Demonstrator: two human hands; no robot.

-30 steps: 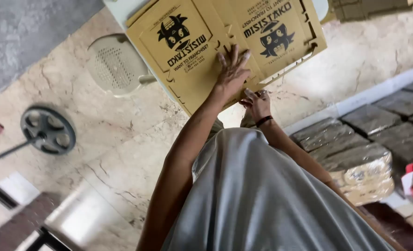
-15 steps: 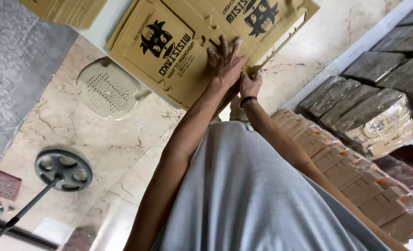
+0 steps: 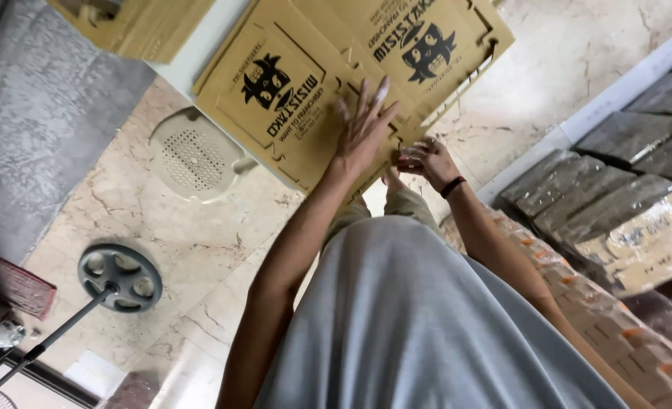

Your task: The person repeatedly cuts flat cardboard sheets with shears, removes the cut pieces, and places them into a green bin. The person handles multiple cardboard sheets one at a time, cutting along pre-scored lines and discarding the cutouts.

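A flat, unfolded brown cardboard box [image 3: 290, 98] with black printed figures lies on a white table edge. My left hand [image 3: 362, 129] presses flat on the cardboard with fingers spread. At the sheet's near edge, just right of the left hand, my right hand [image 3: 427, 160], a dark band on its wrist, pinches the cardboard with curled fingers. My grey shirt fills the lower middle of the view.
A round cream stool [image 3: 192, 155] stands on the marble floor by the table. A fan's round base [image 3: 118, 276] and pole are at lower left. Wrapped bundles of flat cardboard [image 3: 623, 220] are stacked along the right. More folded cardboard [image 3: 139, 26] lies at upper left.
The view has shifted, so the cardboard and hands sit more centred. My left hand has spread its fingers wider on the sheet; my right hand stays at the sheet's edge.
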